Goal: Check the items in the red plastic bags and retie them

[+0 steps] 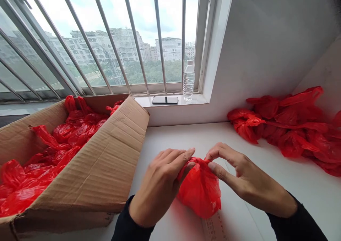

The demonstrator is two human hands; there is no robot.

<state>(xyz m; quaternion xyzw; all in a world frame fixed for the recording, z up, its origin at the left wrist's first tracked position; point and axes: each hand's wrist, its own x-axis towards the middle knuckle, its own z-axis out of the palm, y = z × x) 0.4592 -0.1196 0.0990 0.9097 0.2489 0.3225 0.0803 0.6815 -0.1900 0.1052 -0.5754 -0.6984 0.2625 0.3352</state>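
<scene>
A red plastic bag, bunched at its top, is held up between both hands in the middle of the view. My left hand grips the gathered neck from the left, its thumb side against the plastic. At the right edge of the neck, my right hand pinches the plastic between thumb and fingers. The bag's lower part bulges out beneath; what it contains, if anything, cannot be made out. Partly behind the bag, a strip with printed marks lies on the white tabletop.
An open cardboard box full of red plastic bags stands at left. More red bags lie heaped at right by the wall. On the sill of the barred window are a phone and a clear water bottle.
</scene>
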